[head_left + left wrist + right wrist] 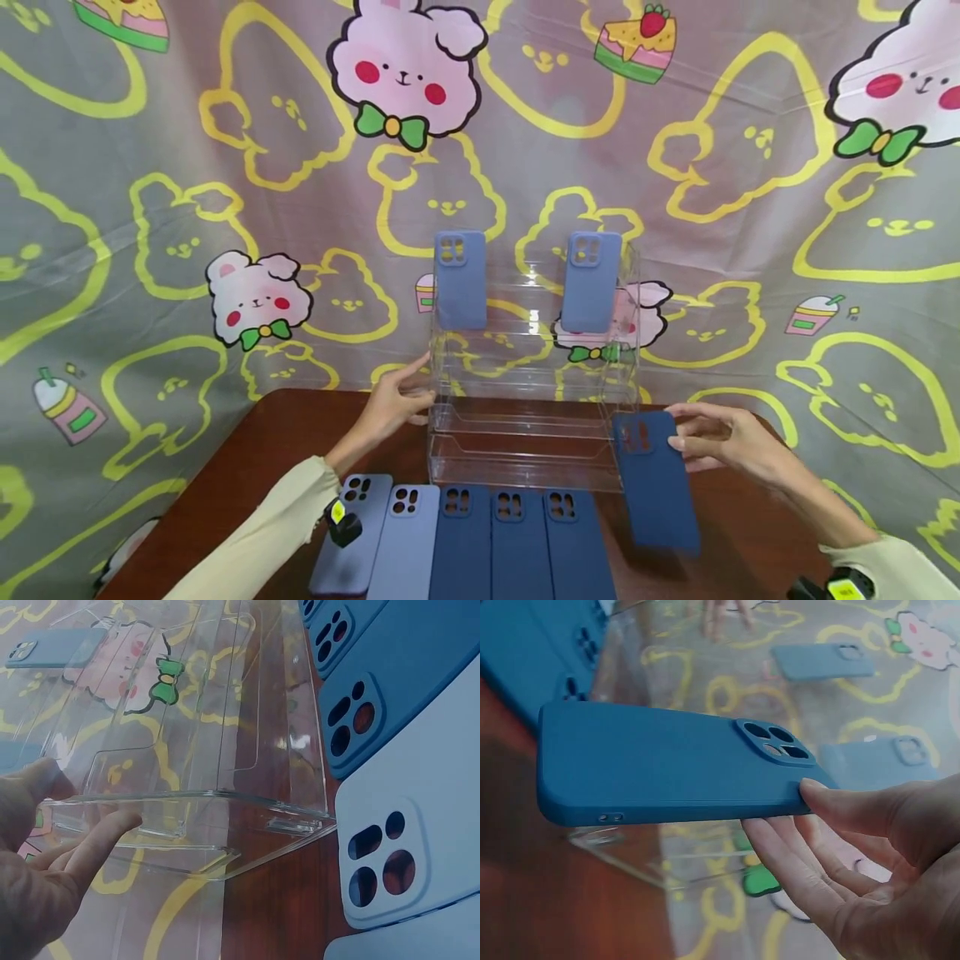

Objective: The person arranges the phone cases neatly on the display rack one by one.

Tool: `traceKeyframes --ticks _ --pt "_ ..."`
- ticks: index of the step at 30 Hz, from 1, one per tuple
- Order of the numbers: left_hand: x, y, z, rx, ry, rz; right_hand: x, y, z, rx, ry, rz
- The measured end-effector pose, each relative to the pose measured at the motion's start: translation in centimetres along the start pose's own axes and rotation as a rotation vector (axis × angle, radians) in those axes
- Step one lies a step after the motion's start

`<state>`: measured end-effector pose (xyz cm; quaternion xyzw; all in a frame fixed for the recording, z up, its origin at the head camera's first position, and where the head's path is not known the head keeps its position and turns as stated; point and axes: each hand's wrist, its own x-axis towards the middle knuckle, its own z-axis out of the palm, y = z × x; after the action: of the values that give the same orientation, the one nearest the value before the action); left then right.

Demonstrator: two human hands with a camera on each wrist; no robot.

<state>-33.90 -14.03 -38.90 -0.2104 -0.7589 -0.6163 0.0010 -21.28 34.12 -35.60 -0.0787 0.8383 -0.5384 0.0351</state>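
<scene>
- With the right hand (723,442), pinching a dark blue phone case (658,496) near its upper right corner, pressing the thumb on the outer face and setting the other fingers behind.
- Holding that case aslant, camera end uppermost, over the right part of the table (232,467), beside the lower front right corner of a clear rack (525,475); cannot tell whether touching it.
- With the left hand (393,404), reaching to the left side of the clear rack, spreading the fingers apart, with fingertips at the side panel; cannot tell how firmly pressing.
- Seeing the clear rack set toward the rear edge of the table, built in steps that rise toward the back.
- On the top step, seeing a pale blue case (462,292) propped upright at the left end and, well apart, a matching pale case (591,292) propped near the right end.
- Before the rack's front edge, seeing five cases laid close side by side on the table: two light blue cases (405,542) at the left, then three dark blue cases (519,550), most running out of the head view at the bottom.
- Behind the table's rear edge, seeing a grey cloth (300,217) printed with yellow outlines and pink-cheeked animals.
- Wearing cream sleeves (255,529) on both arms.
</scene>
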Motion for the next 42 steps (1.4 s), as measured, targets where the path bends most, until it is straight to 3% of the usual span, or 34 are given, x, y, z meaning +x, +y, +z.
traceKeyframes --ticks 6,10,15,20,25,28,42 --pt "0.5 -0.1 -0.3 -0.037 -0.038 -0.031 0.5 -2.5 -0.4 -0.065 0.117 -0.085" --pt "0.5 0.0 -0.5 -0.077 -0.087 -0.049 1.2 -4.5 -0.3 -0.172 0.196 -0.090" --pt "0.3 0.1 -0.9 -0.115 -0.127 -0.062 2.6 -6.6 0.0 -0.225 0.246 -0.097" --pt "0.7 0.3 -1.2 -0.119 -0.092 -0.036 4.5 -8.1 0.7 -0.160 0.259 -0.184" --pt "0.9 0.5 -1.7 -0.059 -0.033 0.042 7.1 -9.5 2.0 -0.035 0.258 -0.293" --pt "0.8 0.5 -1.9 -0.036 -0.011 0.059 8.6 -10.3 2.9 0.022 0.257 -0.342" --pt "0.8 0.2 -0.9 -0.058 -0.017 0.057 13.2 -12.4 5.6 0.022 0.271 -0.444"
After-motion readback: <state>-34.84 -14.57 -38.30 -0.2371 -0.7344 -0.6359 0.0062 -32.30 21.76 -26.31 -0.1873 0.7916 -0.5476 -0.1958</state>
